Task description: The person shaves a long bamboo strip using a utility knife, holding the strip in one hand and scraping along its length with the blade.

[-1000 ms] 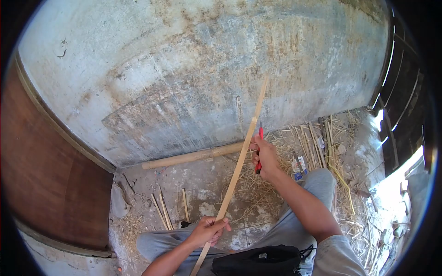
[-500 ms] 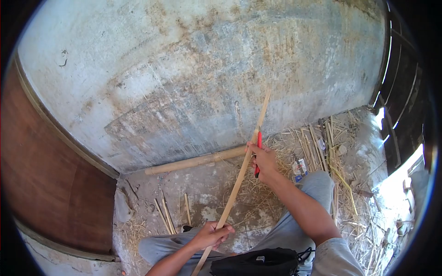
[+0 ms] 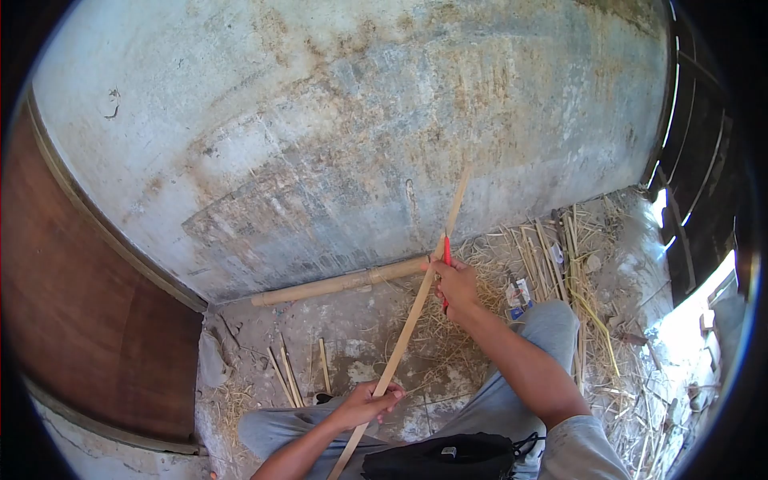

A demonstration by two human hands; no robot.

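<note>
Left hand (image 3: 365, 408) grips a pale strip (image 3: 406, 330); right hand (image 3: 455, 285) grasps a red tool (image 3: 447, 251), apparently a knife, best kept shallow along it.

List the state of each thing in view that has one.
Left hand: closed around the strip
Right hand: gripping the red tool
Strip: held slanting
Red tool: held at the strip; blade hard to make out
Pole: lying by the wall
Wall: stained
Shavings: scattered
Black bag: in the lap; open or shut unclear
</note>
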